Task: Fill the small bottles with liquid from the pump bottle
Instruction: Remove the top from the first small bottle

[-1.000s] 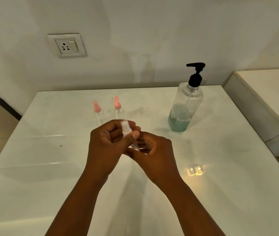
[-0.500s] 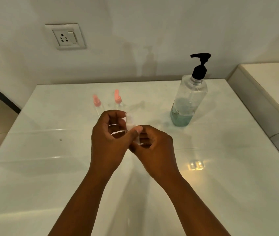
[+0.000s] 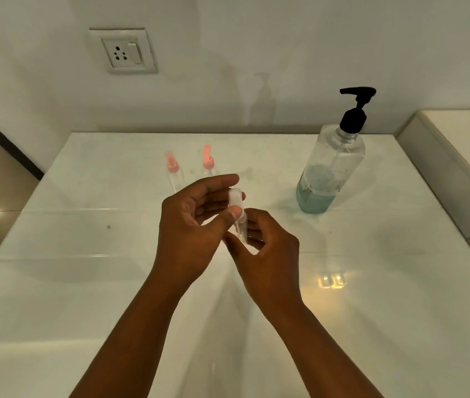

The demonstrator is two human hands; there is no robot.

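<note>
I see clear small bottle [image 3: 238,218] upright, capped, above bench. Two pink-capped bottles [image 3: 174,175] [image 3: 208,163] stand behind. Pump bottle [image 3: 330,168] right, upright, partly filled with blue liquid.

2 small bottles [image 3: 190,170] on table [image 3: 84,282], pump bottle [image 3: 330,170] right

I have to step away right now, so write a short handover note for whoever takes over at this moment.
Left hand: grip on the top of the small clear bottle.
Right hand: grip on its lower body, held above the table.
Two pink-capped bottles stand behind the hands; whether they hold liquid cannot be told.
Pump bottle stands upright to the right, partly full, untouched.
Done: nothing visibly filled.
Left: open the held bottle, fill it, then the others.
</note>
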